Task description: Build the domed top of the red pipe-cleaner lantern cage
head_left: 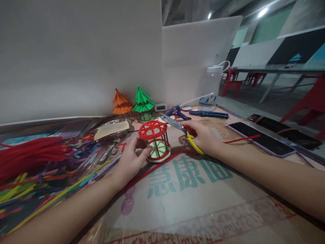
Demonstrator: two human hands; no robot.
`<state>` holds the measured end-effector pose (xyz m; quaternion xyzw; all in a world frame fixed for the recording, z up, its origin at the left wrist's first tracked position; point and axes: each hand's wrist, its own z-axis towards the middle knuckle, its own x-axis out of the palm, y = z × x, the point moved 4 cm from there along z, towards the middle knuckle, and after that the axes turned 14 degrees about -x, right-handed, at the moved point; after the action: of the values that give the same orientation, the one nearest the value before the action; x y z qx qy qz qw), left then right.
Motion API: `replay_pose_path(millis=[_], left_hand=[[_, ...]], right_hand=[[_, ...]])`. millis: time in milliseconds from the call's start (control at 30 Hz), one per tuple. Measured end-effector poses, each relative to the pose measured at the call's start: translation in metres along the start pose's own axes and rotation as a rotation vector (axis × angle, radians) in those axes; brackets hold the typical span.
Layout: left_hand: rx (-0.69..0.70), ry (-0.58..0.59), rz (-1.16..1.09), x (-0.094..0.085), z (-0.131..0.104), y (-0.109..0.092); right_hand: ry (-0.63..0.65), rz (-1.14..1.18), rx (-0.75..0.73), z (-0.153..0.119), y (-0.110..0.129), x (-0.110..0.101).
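Left hand (132, 153), fingers apart, grip unclear, should steady the red frame (152, 136); right hand (201, 135), fingers clamped on scissors (178, 125), best holds tips clear.

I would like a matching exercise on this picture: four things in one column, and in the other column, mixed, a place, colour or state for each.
Things
1. scissors
2. frame
3. bottle
4. phone

Descriptions
A. clear, with a white lid
B. lying flat, screen dark
C. in the right hand
D. red-topped, at the left hand

Pairs: 1-C, 2-D, 3-A, 4-B
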<state>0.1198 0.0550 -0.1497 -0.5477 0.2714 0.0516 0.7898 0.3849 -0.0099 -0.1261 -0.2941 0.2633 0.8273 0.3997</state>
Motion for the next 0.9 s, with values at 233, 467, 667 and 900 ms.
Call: replay_pose_path(millis=[233,467,667,900], left_hand=[[-0.002,-0.024,0.036,0.0,0.008,0.0],[-0.054,-0.17,0.036,-0.01,0.01,0.01],[-0.033,-0.005,0.055,0.001,0.014,0.008],[-0.015,0.112,-0.002,-0.011,0.018,0.0]], right_hand=[[-0.011,0.013,0.097,0.0,-0.011,0.009],[0.057,-0.112,0.182,0.007,-0.013,0.002],[0.353,-0.194,0.103,0.009,-0.02,0.003],[0.565,-0.248,0.242,0.028,-0.045,-0.03]])
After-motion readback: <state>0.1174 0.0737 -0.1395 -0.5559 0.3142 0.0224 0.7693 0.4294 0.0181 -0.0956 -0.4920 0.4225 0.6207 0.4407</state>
